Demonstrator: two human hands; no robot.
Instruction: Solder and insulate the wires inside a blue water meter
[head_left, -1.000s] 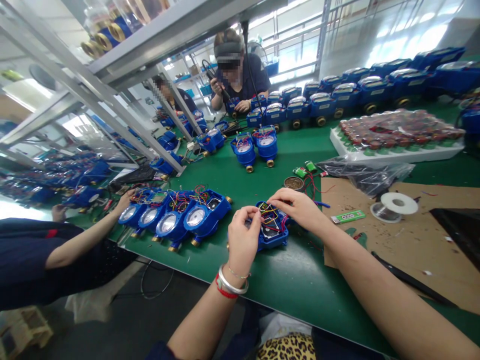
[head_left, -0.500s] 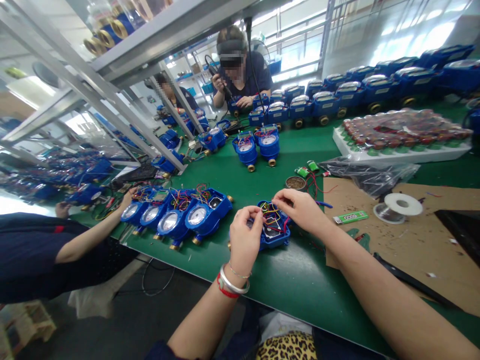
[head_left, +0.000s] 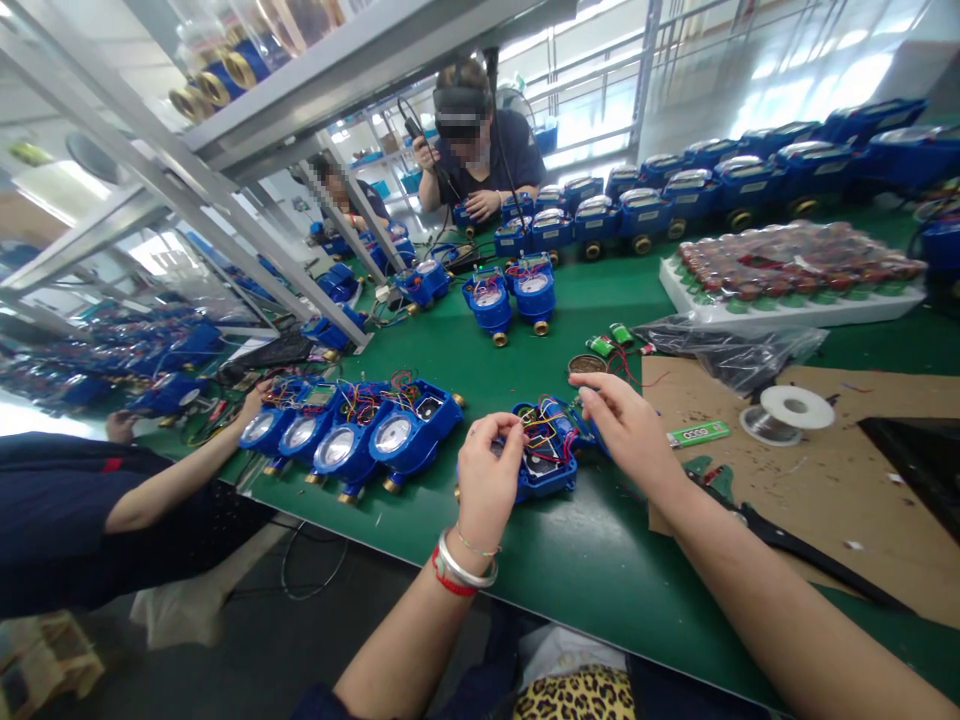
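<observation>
A blue water meter lies on the green bench before me, its housing uncovered, with red, yellow and black wires looping out. Over its left side, my left hand is closed in a pinch, apparently on a thin wire end at the fingertips. My right hand is just right of the meter, thumb and forefinger brought together near something small and greenish. What those fingers hold is too small to make out. A blue part shows partly beneath the right hand.
Left stand several wired blue meters, a co-worker's hand beside them. Cardboard at right bears a solder spool, a green-white strip and green-handled pliers. Behind are a round tin, green batteries and a wrapped battery tray.
My right hand has moved right, away from the meter's wires, uncovering more of the housing. My left hand stays almost in place, still pinching. The view has shifted slightly.
</observation>
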